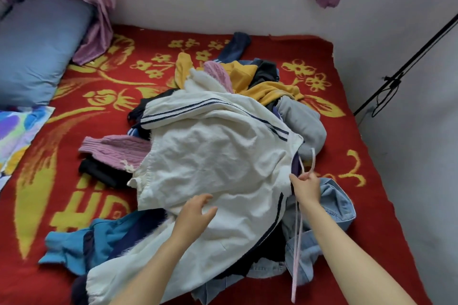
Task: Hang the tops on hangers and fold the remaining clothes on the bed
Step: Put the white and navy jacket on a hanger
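A heap of clothes lies in the middle of the bed, topped by a white top with navy stripes (210, 156). My left hand (195, 210) hovers open over the top's lower part, fingers relaxed. My right hand (307, 187) grips a pale pink hanger (297, 242) at its neck, beside the white top's right edge. The hook rises above my fingers and one arm of the hanger runs down toward me. Under the white top lie a pink knit sweater (116, 148), a yellow garment (270, 91), a blue garment (81, 242) and a light denim piece (337, 203).
The bed is covered by a red blanket with yellow flowers (74, 193). A blue pillow (37, 49) lies at the far left under pink curtains (99, 2). White walls close the far and right sides. A black rod with a cable (396, 77) leans against the right wall.
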`<state>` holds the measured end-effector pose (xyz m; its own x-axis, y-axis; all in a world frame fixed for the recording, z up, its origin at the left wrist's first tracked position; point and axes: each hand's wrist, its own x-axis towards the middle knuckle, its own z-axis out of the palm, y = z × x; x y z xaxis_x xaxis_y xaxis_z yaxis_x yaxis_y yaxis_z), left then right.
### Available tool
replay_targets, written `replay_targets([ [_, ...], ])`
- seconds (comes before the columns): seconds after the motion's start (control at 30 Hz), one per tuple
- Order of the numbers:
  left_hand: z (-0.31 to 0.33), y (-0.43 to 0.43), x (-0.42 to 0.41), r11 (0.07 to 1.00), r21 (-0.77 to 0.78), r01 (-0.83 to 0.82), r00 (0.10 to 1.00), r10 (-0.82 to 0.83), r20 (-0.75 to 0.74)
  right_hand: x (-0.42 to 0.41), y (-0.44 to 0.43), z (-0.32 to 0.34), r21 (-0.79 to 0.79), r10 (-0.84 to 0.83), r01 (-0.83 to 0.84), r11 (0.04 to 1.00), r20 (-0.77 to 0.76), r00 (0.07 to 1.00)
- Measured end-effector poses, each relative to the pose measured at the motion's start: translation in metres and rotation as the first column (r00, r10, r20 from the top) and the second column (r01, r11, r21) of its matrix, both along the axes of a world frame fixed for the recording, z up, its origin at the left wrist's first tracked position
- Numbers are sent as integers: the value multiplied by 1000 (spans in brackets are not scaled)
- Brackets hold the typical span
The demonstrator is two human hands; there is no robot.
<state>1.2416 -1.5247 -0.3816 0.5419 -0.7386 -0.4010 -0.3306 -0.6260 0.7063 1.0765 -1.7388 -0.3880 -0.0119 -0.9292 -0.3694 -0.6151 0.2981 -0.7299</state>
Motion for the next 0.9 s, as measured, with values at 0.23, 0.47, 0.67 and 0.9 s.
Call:
replay_targets([
  [0.23,45,-2,5,881,-372,293,953,-241,181,60,118,126,-276,156,-94,956,213,965],
  [0.47,89,65,71,657,-745,114,993,-59,99,138,230,186,-344,312,-172,923,411,857],
  [0.67,121,141,158,678,-729,95,995,-42,91,164,243,201,-414,306,-89,906,495,813],
  [0.9,152,201,199,741,-660,123,991,-61,116,177,234,197,-386,379,-174,906,556,740],
])
